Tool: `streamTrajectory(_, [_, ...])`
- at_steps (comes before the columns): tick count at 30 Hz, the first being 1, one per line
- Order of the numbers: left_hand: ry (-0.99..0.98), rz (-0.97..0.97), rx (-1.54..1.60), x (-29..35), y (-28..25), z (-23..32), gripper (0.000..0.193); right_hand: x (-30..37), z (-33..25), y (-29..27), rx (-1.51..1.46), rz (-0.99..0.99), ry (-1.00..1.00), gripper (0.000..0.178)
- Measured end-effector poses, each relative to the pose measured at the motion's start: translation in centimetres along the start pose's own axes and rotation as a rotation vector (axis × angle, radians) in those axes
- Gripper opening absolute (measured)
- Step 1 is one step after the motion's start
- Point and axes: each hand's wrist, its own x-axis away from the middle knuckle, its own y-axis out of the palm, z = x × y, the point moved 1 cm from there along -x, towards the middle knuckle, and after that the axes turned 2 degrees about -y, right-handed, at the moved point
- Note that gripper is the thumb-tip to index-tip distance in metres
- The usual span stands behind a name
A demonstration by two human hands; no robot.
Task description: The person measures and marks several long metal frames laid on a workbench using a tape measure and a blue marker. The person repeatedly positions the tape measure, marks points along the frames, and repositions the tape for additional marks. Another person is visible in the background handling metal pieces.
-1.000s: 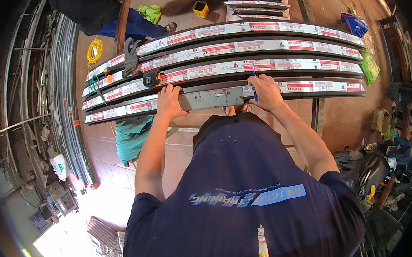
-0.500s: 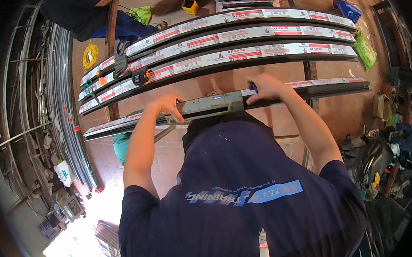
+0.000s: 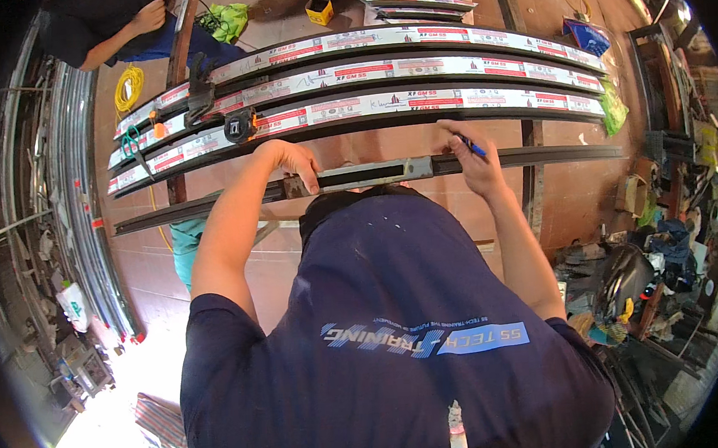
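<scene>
A long dark profile bar (image 3: 537,155) lies crosswise in front of my body, its grooved dark face showing. Over its middle sits a slotted grey metal piece (image 3: 419,168), like a template. My left hand (image 3: 295,162) is closed on this piece's left end, thumb on the near side. In my right hand (image 3: 472,156) is a blue pen (image 3: 471,145), held just above the bar to the right of the metal piece. Beyond lie three parallel bars with white and red labels (image 3: 351,108). A black tape measure (image 3: 240,127) rests on the nearest of them.
Green-handled scissors (image 3: 131,144) and a dark clamp-like tool (image 3: 200,89) rest on the labelled bars' left part. Another person's arm (image 3: 125,36) is at the far left. Wooden rails (image 3: 530,174) run under the bars. Clutter (image 3: 621,280) fills the right side; long metal profiles (image 3: 83,210) line the left.
The near bar has turned: its white label strip no longer shows, and the dark groove does. My right hand has come off the bar with the pen, while my left stays on the metal piece.
</scene>
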Motion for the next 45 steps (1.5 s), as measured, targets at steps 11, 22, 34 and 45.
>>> streamTrajectory(11, [0.089,0.059,-0.159,-2.6,-0.3,-0.9,0.052,2.0,-4.1,6.5,0.618,-0.074,-0.145,0.017])
streamTrajectory(22, [0.166,0.027,-0.065,-2.5,0.0,-0.8,0.052,0.9,-4.7,8.4,0.795,-0.220,-0.269,0.014])
streamTrajectory(34, [0.146,0.054,-0.060,-2.4,0.0,-0.5,0.045,0.3,-4.9,8.5,0.864,-0.203,-0.191,0.017])
streamTrajectory(45, [0.126,0.047,-0.088,-2.7,-0.1,-0.7,0.041,0.5,-5.3,8.0,0.670,-0.080,-0.076,0.019])
